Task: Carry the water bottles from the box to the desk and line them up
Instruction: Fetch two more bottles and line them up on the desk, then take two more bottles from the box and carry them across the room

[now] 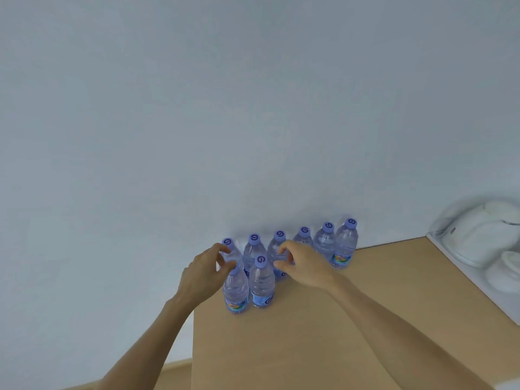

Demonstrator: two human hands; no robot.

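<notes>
Several clear water bottles with purple caps stand on the tan desk (309, 333). A back row (346, 243) runs along the wall, and two more stand in front of it: a front left bottle (235, 291) and a front right bottle (262, 280). My left hand (205, 271) hovers at the front left bottle's top, fingers apart, with the thumb tip covering its cap. My right hand (302, 263) is just right of the front right bottle's cap, fingers curled apart and holding nothing. It hides part of the back row. No box is in view.
A pale blue-grey wall (253, 108) rises right behind the bottles. The desk's left edge drops off just left of the front left bottle. White rounded objects under clear plastic (478, 237) lie on a white surface at the far right.
</notes>
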